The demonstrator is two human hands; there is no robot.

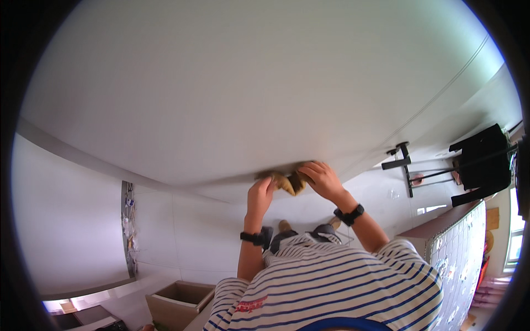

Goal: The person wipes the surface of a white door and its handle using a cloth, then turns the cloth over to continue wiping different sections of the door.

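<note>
Both hands are raised close to a large pale wall [232,91] in front of me. A crumpled yellow-brown cloth or similar soft item [292,186] hangs between them near the wall. My left hand [261,193] pinches its left end between thumb and fingers. At its right end is my right hand [323,180], its fingers bent over the item and its fingertips near the wall surface. The item's middle sags below the hands. Where the item meets the wall is partly hidden. Each wrist wears a black band with a small device.
A black metal stand [408,173] and a black chair [482,161] are at the right. Nearer is a mattress [459,244] with a patterned cover. An opened drawer [182,302] juts out at lower left. Litter [130,223] lies along a gap at the left.
</note>
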